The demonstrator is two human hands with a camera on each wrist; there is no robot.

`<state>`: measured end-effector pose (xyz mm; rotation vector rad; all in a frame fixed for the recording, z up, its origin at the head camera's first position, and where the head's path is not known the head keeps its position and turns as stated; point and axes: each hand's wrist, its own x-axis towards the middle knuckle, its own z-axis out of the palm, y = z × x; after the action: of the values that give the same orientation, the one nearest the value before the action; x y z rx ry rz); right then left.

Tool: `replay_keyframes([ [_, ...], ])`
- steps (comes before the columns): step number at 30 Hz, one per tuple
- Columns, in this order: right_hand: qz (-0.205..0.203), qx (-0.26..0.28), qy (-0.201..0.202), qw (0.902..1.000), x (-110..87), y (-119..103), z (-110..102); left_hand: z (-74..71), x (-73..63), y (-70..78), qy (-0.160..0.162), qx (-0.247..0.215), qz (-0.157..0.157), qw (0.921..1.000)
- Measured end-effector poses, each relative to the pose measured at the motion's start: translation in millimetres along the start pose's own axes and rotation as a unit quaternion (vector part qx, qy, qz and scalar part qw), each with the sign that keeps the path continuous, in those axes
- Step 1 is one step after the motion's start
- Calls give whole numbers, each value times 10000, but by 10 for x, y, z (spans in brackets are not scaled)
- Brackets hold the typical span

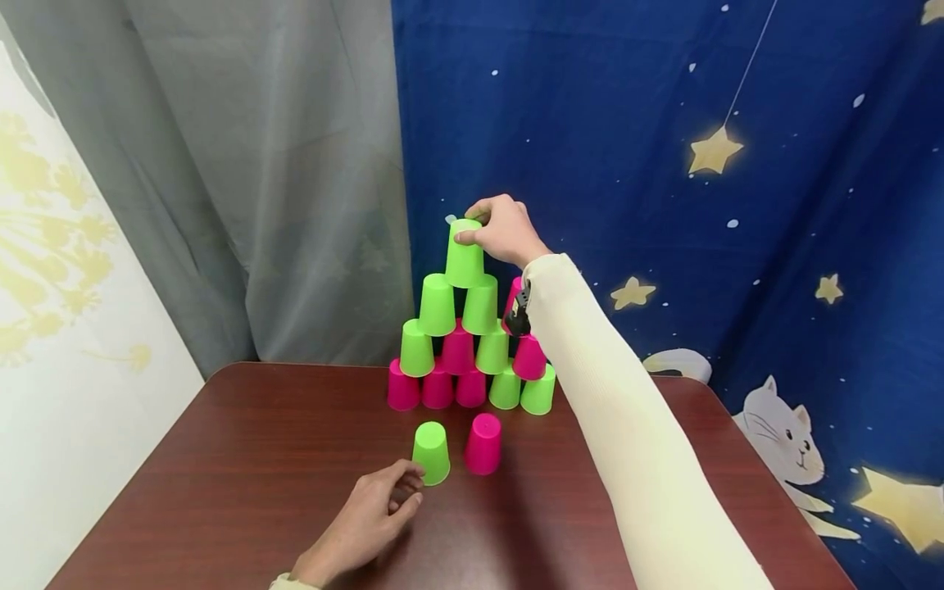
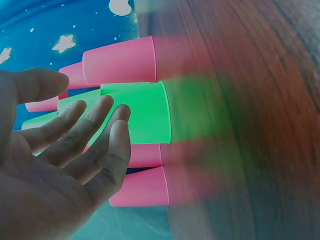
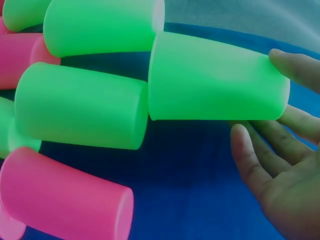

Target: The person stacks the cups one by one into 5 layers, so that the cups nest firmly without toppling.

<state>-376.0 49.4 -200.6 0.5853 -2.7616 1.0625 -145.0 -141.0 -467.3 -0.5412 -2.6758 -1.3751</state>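
My right hand (image 1: 507, 230) pinches a green cup (image 1: 465, 260) near its narrow upper end. Mouth down, this cup straddles two green cups, the left one (image 1: 437, 305) and the right one (image 1: 481, 305), at the top of a stepped stack. In the right wrist view its rim (image 3: 153, 77) meets their bases, with the thumb and fingers on opposite sides. My left hand (image 1: 371, 515) is loosely bent beside a green cup (image 1: 432, 451) standing upside down on the table, fingertips overlapping its lower edge. Nothing is in the left palm in the left wrist view.
Lower rows mix pink cups (image 1: 403, 387) and green cups (image 1: 537, 391). A pink cup (image 1: 519, 297) on the third row is partly hidden by my right wrist. Another pink cup (image 1: 483, 445) stands in front. Curtains (image 1: 324, 180) hang behind the brown table (image 1: 243, 459).
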Motion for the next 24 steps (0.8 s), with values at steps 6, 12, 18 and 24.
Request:
replay_keyframes([
  [6,55,48,46,10000,-22,31,29,10,15,-15,140,45,-5,9999],
  [12,-41,33,-44,10000,-77,73,29,18,63,-14,743,360,-532,9952],
  [18,-52,1,-94,9999,-223,125,-47,25,180,-32,1281,772,-960,9841],
  [24,-105,219,205,9995,-448,221,-108,53,362,-77,1095,931,-749,9868],
])
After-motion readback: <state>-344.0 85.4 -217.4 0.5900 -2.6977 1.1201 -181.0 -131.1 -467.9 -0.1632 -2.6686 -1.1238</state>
